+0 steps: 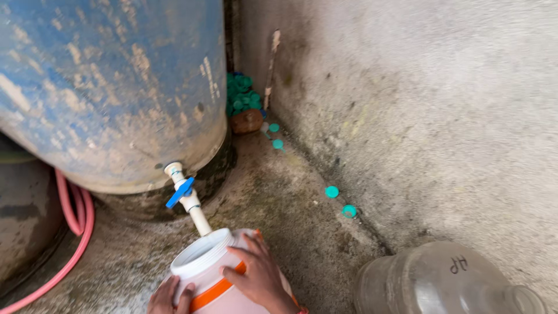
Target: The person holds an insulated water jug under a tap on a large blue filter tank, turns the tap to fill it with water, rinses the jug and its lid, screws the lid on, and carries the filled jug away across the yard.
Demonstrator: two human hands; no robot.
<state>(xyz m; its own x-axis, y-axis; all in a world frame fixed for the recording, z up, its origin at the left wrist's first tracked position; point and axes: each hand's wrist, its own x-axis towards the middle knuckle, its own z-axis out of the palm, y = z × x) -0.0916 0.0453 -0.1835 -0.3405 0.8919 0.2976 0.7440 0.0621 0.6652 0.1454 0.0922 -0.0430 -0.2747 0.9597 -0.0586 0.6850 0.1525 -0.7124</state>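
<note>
A white plastic jar (203, 264) with an orange band stands tilted on the concrete floor, its open mouth right under the white tap pipe (195, 209). The tap has a blue lever (180, 192) and comes out of the base of a large worn blue barrel (110, 87). My right hand (258, 276) lies across the jar's shoulder, fingers spread on it. At the jar's lower left side my left hand (170, 298) presses against it, only the fingers showing.
A clear large plastic bottle (436, 282) lies at the lower right by the grey wall (418, 104). Several teal bottle caps (340, 200) dot the floor, with a pile of caps (241, 96) in the corner. A pink hose (72, 232) curls at the left.
</note>
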